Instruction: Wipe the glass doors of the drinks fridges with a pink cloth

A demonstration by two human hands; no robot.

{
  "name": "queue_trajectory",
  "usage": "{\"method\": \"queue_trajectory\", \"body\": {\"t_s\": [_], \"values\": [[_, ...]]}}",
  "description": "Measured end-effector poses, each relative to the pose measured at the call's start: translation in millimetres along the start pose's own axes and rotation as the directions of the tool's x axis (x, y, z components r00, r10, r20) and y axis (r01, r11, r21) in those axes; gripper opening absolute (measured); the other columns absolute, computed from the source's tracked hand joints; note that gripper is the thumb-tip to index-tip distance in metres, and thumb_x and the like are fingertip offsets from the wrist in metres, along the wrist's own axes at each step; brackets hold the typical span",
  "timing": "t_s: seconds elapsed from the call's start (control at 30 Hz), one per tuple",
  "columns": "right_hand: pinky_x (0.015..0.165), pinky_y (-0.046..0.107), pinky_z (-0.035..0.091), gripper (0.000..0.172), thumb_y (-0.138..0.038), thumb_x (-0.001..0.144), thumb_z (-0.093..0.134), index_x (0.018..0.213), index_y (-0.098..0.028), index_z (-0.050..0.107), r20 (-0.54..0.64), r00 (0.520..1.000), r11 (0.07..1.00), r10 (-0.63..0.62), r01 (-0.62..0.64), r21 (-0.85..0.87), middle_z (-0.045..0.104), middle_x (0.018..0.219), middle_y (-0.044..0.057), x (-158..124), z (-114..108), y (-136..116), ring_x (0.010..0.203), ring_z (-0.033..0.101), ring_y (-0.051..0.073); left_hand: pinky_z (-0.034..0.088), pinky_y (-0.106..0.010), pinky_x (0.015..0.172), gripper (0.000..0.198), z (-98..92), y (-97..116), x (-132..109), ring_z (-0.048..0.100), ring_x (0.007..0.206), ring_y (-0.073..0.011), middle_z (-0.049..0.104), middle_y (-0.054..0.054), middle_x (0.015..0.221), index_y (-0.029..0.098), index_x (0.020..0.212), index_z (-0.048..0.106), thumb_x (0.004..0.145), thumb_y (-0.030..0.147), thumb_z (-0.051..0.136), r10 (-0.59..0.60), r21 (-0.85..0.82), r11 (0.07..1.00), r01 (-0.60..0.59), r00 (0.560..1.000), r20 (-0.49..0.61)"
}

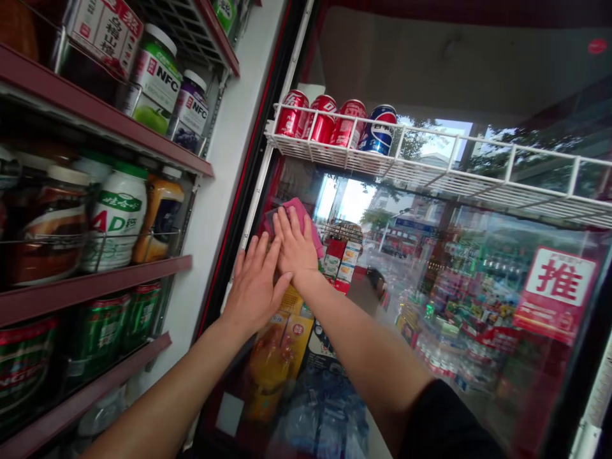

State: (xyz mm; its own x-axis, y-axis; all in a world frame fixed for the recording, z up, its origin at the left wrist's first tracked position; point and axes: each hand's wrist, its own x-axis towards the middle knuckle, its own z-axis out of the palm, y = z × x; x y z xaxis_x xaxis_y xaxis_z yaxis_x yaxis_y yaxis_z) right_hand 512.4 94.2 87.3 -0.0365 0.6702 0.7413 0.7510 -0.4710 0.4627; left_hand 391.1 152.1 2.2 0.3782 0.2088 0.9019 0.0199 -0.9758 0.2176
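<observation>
My right hand (295,245) lies flat, fingers stretched, pressing a pink cloth (306,220) against the inside of an open cooler's glass door (430,274). My left hand (254,280) rests open on the glass just beside it, fingers spread and touching the right hand's edge. The cloth shows above and to the right of my right fingers. Reflections of a street and shop goods fill the glass.
A white wire rack (430,169) on the door holds three red cans (321,119) and a blue Pepsi can (380,129). Left, red cooler shelves (102,280) carry bottles, jars and green cans (112,331). A red sign (557,290) is stuck on the glass at the right.
</observation>
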Motion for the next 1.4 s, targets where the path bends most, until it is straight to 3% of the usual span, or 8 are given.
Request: {"method": "queue_trajectory", "body": {"t_s": [0.17,0.3,0.43,0.6,0.7,0.87,1.07,1.4], "values": [[0.140,0.070,0.008,0.065,-0.025,0.112,0.042,0.173,-0.007,0.034,0.080,0.992,0.995,-0.100,0.100,0.003,0.018,0.186,0.017,-1,23,-31,0.175,0.006,0.037,0.022,-0.066,0.137,0.077,-5.4,-18,-11,0.020,0.173,-0.0389,0.025,-0.018,0.185,0.017,0.176,0.025,0.109,0.049,0.043,-0.039,0.039,0.999,0.038,0.999,0.003],[0.140,0.072,0.012,0.069,-0.024,0.108,0.055,0.174,-0.018,0.036,0.130,0.969,0.976,-0.212,0.216,-0.023,0.017,0.187,0.014,-37,46,-54,0.175,0.003,0.040,0.024,-0.065,0.137,0.075,-1.8,-27,-24,0.021,0.172,-0.0385,0.025,-0.018,0.184,0.016,0.176,0.026,0.110,0.048,0.042,-0.080,0.048,0.996,0.080,0.997,0.008],[0.140,0.069,0.022,0.071,-0.025,0.104,0.063,0.171,-0.033,0.043,0.214,0.874,0.897,-0.436,0.442,0.021,0.031,0.184,0.004,-97,70,-73,0.173,0.018,0.039,0.025,-0.066,0.136,0.073,5.4,-30,-39,0.023,0.172,-0.0387,0.027,-0.020,0.183,0.014,0.174,0.032,0.111,0.048,0.041,-0.103,0.054,0.993,0.102,0.994,0.024],[0.140,0.067,0.027,0.064,-0.023,0.102,0.065,0.165,-0.031,0.054,0.279,0.764,0.801,-0.582,0.597,0.039,0.047,0.176,0.006,-138,82,-79,0.169,0.032,0.036,0.026,-0.066,0.136,0.072,10.7,-34,-52,0.025,0.171,-0.0381,0.029,-0.019,0.183,0.016,0.174,0.031,0.111,0.048,0.043,-0.100,0.063,0.993,0.097,0.994,0.036],[0.138,0.066,0.031,0.064,-0.023,0.102,0.066,0.165,-0.030,0.054,0.265,0.765,0.802,-0.587,0.594,0.060,0.047,0.175,0.008,-125,72,-72,0.170,0.031,0.035,0.027,-0.066,0.136,0.071,10.9,-36,-53,0.027,0.171,-0.0378,0.031,-0.020,0.182,0.016,0.174,0.032,0.111,0.047,0.042,-0.105,0.070,0.992,0.103,0.994,0.030],[0.139,0.072,0.023,0.073,-0.026,0.104,0.063,0.173,-0.021,0.040,0.161,0.900,0.914,-0.405,0.401,0.060,0.032,0.182,0.015,-68,48,-52,0.172,0.021,0.039,0.028,-0.067,0.135,0.072,6.9,-37,-41,0.026,0.171,-0.0396,0.030,-0.020,0.182,0.018,0.175,0.030,0.110,0.047,0.044,-0.083,0.048,0.995,0.083,0.997,-0.005],[0.141,0.067,0.011,0.064,-0.025,0.111,0.052,0.172,-0.015,0.039,0.136,0.953,0.958,-0.271,0.280,-0.055,0.025,0.184,0.016,-4,26,-30,0.174,0.012,0.036,0.024,-0.067,0.136,0.075,-5.3,-30,-12,0.022,0.172,-0.0406,0.025,-0.020,0.184,0.016,0.176,0.026,0.110,0.049,0.041,-0.073,0.032,0.997,0.073,0.997,-0.026],[0.143,0.064,0.009,0.068,-0.030,0.112,0.049,0.176,-0.016,0.030,0.118,0.946,0.946,-0.301,0.312,-0.089,0.024,0.185,0.015,-15,-2,6,0.174,0.013,0.037,0.021,-0.067,0.137,0.078,-3.0,-2,16,0.018,0.173,-0.0410,0.023,-0.021,0.184,0.012,0.175,0.027,0.110,0.053,0.038,-0.041,0.022,0.999,0.041,0.999,-0.020]]}}
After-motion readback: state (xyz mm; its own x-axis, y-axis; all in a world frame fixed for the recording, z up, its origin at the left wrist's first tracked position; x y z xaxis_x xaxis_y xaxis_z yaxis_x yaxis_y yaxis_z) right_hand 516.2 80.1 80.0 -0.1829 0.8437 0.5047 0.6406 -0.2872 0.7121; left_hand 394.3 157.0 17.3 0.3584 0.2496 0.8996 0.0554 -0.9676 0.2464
